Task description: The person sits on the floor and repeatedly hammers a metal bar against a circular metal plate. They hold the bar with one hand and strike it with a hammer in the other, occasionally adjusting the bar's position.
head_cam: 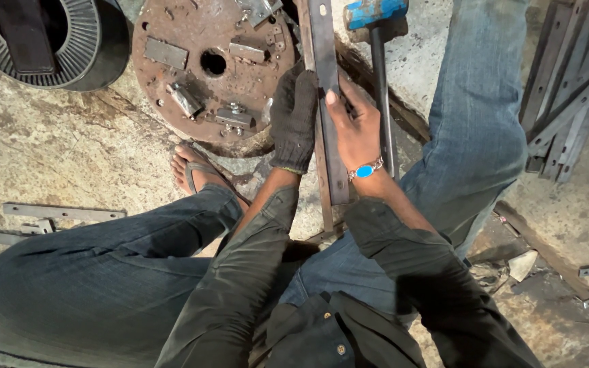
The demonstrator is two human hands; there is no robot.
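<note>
The flat steel bar (330, 102) runs lengthwise from twelve to six o'clock, between the knees. The gloved left hand (294, 119) and bare right hand (357, 129) both clasp its edges; a hammer (378, 41) lies at one o'clock.

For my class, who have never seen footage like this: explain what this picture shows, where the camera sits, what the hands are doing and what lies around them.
The one picture comes from a camera on a person's head, looking down at their own knees and hands. The left hand, in a dark glove, and the bare right hand grip a long flat metal bar. Beside it lies a hammer with a blue head. A rusty round plate rests on the stone floor, with more metal strips piled to the right.
</note>
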